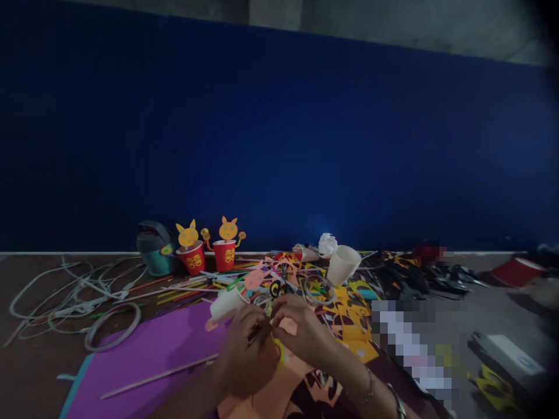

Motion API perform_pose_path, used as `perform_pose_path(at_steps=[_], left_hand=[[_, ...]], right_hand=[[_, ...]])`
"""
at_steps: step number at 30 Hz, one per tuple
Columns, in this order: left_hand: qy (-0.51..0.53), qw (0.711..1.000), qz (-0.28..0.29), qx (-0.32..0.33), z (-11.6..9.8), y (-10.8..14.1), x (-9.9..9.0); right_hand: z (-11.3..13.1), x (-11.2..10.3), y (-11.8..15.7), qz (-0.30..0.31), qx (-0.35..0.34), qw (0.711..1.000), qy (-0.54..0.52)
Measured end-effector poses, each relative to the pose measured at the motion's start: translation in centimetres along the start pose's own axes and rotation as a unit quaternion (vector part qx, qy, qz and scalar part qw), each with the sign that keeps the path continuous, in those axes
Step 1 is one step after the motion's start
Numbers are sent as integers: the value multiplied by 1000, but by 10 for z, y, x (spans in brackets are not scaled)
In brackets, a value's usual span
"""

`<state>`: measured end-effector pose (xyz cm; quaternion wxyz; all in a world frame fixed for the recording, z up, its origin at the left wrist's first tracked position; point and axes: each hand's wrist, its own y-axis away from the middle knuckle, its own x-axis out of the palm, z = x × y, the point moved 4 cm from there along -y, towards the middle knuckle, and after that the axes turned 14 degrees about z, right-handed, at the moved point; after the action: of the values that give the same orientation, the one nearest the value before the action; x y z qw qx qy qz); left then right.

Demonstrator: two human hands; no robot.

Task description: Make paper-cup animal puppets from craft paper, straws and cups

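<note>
White paper, smooth and plain, makes up the tilted cup (227, 305) that lies just to the far left of the left hand (251, 346), its long axis running roughly left to right. That hand is the nearer one; the right hand (301, 329) is a little farther off, to the right. Both hands are bent at the knuckles, fingertips drawn close together; something thin and dark shows at the left fingers, but I cannot tell whether either hand grips anything. Under the left palm curves a yellow ring (280, 352), partly hidden. Just beyond the cup is a flat peach cutout (254, 278) with pointed ears. Matt purple card (174, 340) spreads to the left, a slim pale stick (157, 377) lying across it. On the right, orange sheets (360, 348) are pierced with rounded holes. At the far left, two red cups, one (192, 261) beside the other (224, 258), carry gold characters and flat orange cat heads; to their right, a wide-mouthed white cup (343, 266) leans near crumpled white paper (327, 245).
</note>
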<state>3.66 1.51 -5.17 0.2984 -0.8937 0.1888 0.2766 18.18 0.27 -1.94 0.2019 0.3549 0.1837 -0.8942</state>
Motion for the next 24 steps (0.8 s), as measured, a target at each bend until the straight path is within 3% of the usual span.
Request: perform_pose_path(at_steps=[3, 10, 15, 19, 24], left_hand=[[49, 998, 43, -20, 7, 0, 3], [89, 994, 56, -28, 10, 2, 6], [101, 994, 20, -36, 18, 8, 3], [86, 995, 0, -53, 22, 11, -1], [55, 996, 45, -47, 16, 7, -1]], right_hand=[[0, 3, 1, -2, -10, 1000, 9], [3, 4, 0, 16, -16, 997, 72], [-16, -4, 2, -30, 65, 988, 140], [-26, 4, 5, 50, 111, 974, 192], [-17, 21, 5, 110, 101, 959, 240]])
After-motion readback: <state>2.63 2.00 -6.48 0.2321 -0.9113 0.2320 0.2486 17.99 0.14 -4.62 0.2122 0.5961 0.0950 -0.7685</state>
